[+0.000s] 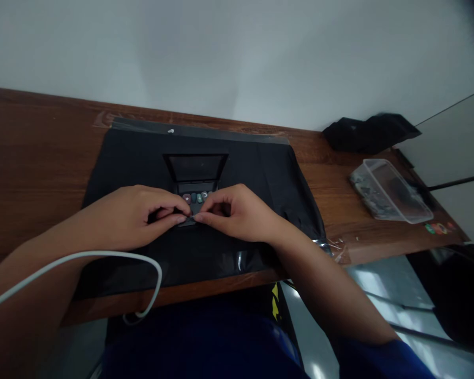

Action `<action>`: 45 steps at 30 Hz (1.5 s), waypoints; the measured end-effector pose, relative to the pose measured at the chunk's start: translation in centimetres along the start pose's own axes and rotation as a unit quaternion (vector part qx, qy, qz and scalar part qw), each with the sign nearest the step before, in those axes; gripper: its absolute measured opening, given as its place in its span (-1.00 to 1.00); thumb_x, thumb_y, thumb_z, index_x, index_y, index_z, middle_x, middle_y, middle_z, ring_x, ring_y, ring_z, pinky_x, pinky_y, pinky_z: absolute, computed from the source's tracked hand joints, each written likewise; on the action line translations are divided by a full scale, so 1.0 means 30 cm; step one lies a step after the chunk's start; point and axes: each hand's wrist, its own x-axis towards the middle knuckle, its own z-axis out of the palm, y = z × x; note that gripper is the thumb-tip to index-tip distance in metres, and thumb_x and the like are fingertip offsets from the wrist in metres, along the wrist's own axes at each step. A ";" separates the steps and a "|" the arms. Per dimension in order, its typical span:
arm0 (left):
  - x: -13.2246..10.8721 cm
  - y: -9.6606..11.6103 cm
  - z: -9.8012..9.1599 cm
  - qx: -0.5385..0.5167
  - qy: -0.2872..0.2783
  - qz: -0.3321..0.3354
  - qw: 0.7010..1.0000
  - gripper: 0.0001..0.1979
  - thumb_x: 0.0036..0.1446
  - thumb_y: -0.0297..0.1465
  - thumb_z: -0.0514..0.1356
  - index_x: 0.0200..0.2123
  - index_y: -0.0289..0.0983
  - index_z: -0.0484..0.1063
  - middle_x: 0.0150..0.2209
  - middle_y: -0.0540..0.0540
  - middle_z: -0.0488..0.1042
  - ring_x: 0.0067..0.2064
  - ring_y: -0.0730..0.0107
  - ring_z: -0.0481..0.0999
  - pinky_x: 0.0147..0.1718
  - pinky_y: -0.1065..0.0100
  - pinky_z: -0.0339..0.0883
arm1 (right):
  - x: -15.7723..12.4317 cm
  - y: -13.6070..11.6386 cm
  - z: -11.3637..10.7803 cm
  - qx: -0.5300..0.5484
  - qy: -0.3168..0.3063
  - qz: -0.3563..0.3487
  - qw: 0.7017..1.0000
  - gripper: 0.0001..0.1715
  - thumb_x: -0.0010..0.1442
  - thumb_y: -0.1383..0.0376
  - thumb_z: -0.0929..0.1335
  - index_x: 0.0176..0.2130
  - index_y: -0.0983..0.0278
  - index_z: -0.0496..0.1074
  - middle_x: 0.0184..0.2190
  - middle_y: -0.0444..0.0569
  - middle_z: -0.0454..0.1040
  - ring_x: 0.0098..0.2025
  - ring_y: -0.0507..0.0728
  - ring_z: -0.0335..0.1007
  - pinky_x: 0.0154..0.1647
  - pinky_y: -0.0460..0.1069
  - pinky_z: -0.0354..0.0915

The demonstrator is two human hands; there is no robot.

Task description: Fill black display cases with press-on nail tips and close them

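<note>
A small dark case (197, 167) stands with its framed lid raised on a black sheet. Along its base sits a row of small coloured pieces (199, 198), some with a star or moon mark. My left hand (140, 216) reaches in from the left, thumb and forefinger pinched at the case's front part. From the right, my right hand (237, 213) pinches at the same spot, its fingertips almost meeting the left ones. Whatever lies between the fingertips is too small to make out. The hands partly cover the base.
The black sheet (268, 179) is taped to a wooden table (35, 152). At the right are a clear plastic box (398, 192), a bag of small grey items (369, 195) and a black bag (371, 131). A white cable (114, 253) crosses by my left forearm.
</note>
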 end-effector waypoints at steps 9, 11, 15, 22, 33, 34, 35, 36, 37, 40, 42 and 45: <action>0.021 0.074 -0.023 -0.060 0.083 0.057 0.993 -0.75 0.48 -0.12 0.34 -0.17 -0.04 0.79 -0.46 0.05 0.54 -0.43 0.42 0.51 -0.39 0.37 0.36 | -0.001 -0.006 0.001 0.262 -0.019 0.016 0.965 -0.50 0.11 -0.03 0.74 -0.26 0.31 0.72 -0.41 -0.11 0.61 -0.41 -0.02 0.33 -0.39 -0.08 0.24; 0.016 0.089 -0.030 -0.079 0.094 0.052 0.991 -0.80 0.46 -0.16 0.37 -0.19 -0.03 0.78 -0.44 0.06 0.59 -0.42 0.42 0.52 -0.40 0.37 0.37 | -0.003 -0.019 -0.003 0.295 -0.020 0.021 0.955 -0.50 0.07 -0.01 0.75 -0.28 0.30 0.70 -0.45 -0.16 0.58 -0.44 -0.04 0.28 -0.43 -0.11 0.20; 0.008 0.105 -0.031 -0.093 0.148 0.087 0.981 -0.95 0.41 -0.25 0.45 -0.16 -0.02 0.76 -0.44 0.09 0.58 -0.41 0.43 0.53 -0.40 0.35 0.39 | -0.006 -0.037 -0.012 0.350 -0.050 0.025 0.935 -0.55 0.04 0.08 0.77 -0.32 0.30 0.67 -0.49 -0.21 0.54 -0.46 -0.08 0.27 -0.44 -0.13 0.21; 0.002 0.121 -0.029 -0.084 0.230 0.116 0.963 -0.83 0.36 -0.25 0.54 -0.03 0.10 0.71 -0.30 0.11 0.65 -0.32 0.37 0.57 -0.37 0.26 0.46 | -0.011 -0.059 -0.007 0.432 -0.095 0.025 0.896 -0.67 0.02 0.30 0.78 -0.34 0.28 0.68 -0.54 -0.30 0.48 -0.55 -0.14 0.16 -0.48 -0.17 0.20; 0.011 0.143 0.011 -0.033 0.299 0.184 0.936 -0.84 0.38 -0.21 0.54 -0.02 0.09 0.70 -0.28 0.12 0.65 -0.39 0.47 0.57 -0.45 0.32 0.50 | -0.009 -0.045 0.037 0.439 -0.059 -0.029 0.896 -0.60 0.14 0.10 0.75 -0.32 0.26 0.64 -0.56 -0.30 0.40 -0.56 -0.13 0.10 -0.51 -0.15 0.10; 0.015 0.140 0.012 -0.027 0.304 0.187 0.934 -0.81 0.37 -0.22 0.55 0.00 0.10 0.71 -0.28 0.11 0.65 -0.38 0.45 0.57 -0.44 0.31 0.52 | -0.010 -0.045 0.039 0.439 -0.053 -0.024 0.897 -0.60 0.14 0.10 0.74 -0.32 0.27 0.64 -0.56 -0.31 0.38 -0.56 -0.13 0.08 -0.53 -0.15 0.04; 0.018 0.138 0.012 -0.021 0.306 0.188 0.933 -0.78 0.36 -0.23 0.56 0.02 0.11 0.71 -0.27 0.11 0.65 -0.38 0.44 0.58 -0.44 0.30 0.53 | -0.012 -0.045 0.041 0.438 -0.044 -0.019 0.898 -0.61 0.15 0.10 0.74 -0.33 0.27 0.64 -0.57 -0.31 0.37 -0.57 -0.13 0.06 -0.55 -0.15 -0.01; 0.021 0.137 0.013 -0.015 0.308 0.188 0.932 -0.74 0.34 -0.23 0.57 0.05 0.12 0.71 -0.27 0.10 0.64 -0.37 0.43 0.58 -0.43 0.29 0.54 | -0.013 -0.045 0.042 0.435 -0.036 -0.013 0.900 -0.62 0.16 0.10 0.73 -0.33 0.27 0.64 -0.58 -0.31 0.36 -0.58 -0.13 0.03 -0.56 -0.14 -0.06; 0.024 0.138 0.013 -0.010 0.310 0.194 0.931 -0.71 0.33 -0.24 0.58 0.07 0.12 0.71 -0.26 0.10 0.64 -0.36 0.43 0.59 -0.43 0.29 0.54 | -0.013 -0.044 0.044 0.432 -0.031 -0.008 0.901 -0.62 0.17 0.10 0.72 -0.33 0.27 0.64 -0.59 -0.31 0.35 -0.58 -0.12 0.01 -0.58 -0.13 -0.10; 0.031 0.144 0.013 0.007 0.310 0.205 0.928 -0.68 0.34 -0.29 0.56 0.11 0.12 0.69 -0.26 0.11 0.64 -0.36 0.43 0.61 -0.41 0.28 0.57 | -0.013 -0.044 0.050 0.432 -0.034 0.004 0.901 -0.64 0.18 0.09 0.71 -0.35 0.26 0.65 -0.60 -0.31 0.35 -0.59 -0.12 -0.01 -0.59 -0.12 -0.12; 0.033 0.148 0.011 0.017 0.306 0.203 0.930 -0.68 0.37 -0.29 0.54 0.12 0.16 0.68 -0.28 0.12 0.64 -0.37 0.42 0.60 -0.40 0.26 0.57 | -0.011 -0.046 0.055 0.437 -0.040 0.008 0.899 -0.64 0.16 0.10 0.72 -0.35 0.25 0.65 -0.58 -0.29 0.40 -0.58 -0.12 0.02 -0.57 -0.12 -0.09; 0.033 0.150 0.008 0.017 0.299 0.207 0.931 -0.66 0.38 -0.30 0.52 0.14 0.17 0.67 -0.28 0.12 0.63 -0.37 0.42 0.59 -0.39 0.25 0.56 | -0.009 -0.052 0.057 0.445 -0.044 0.010 0.895 -0.62 0.12 0.11 0.74 -0.35 0.26 0.64 -0.54 -0.27 0.47 -0.57 -0.12 0.08 -0.55 -0.13 -0.03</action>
